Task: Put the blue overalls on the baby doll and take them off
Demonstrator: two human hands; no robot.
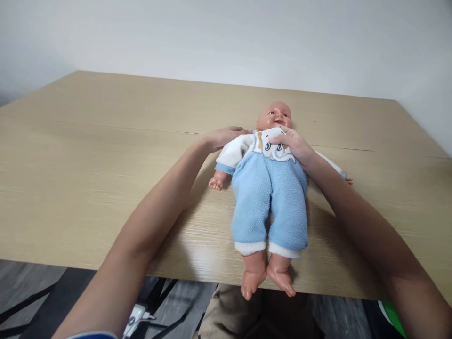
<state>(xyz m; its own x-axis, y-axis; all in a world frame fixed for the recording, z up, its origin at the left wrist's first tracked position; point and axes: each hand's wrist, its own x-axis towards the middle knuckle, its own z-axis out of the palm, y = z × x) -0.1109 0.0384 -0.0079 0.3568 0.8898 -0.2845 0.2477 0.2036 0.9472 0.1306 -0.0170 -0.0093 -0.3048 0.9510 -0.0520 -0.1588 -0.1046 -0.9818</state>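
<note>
A baby doll (270,188) lies on its back with its bald head away from me and its bare feet reaching past the near table edge. It wears a fluffy light-blue outfit with white sleeves and a white elephant face on the chest. My left hand (228,136) holds the doll at the shoulder beside its neck; the fingertips are partly hidden behind the sleeve. Across the upper chest, just below the chin, my right hand (294,143) is closed on the doll, its thumb and fingers on the elephant patch.
The doll rests on a wide light-wood table (106,188) with a seam running across it. Behind stands a plain pale wall (226,42). Below the near edge are dark metal bars, a white device (135,318) with a cable, and a green object (391,316).
</note>
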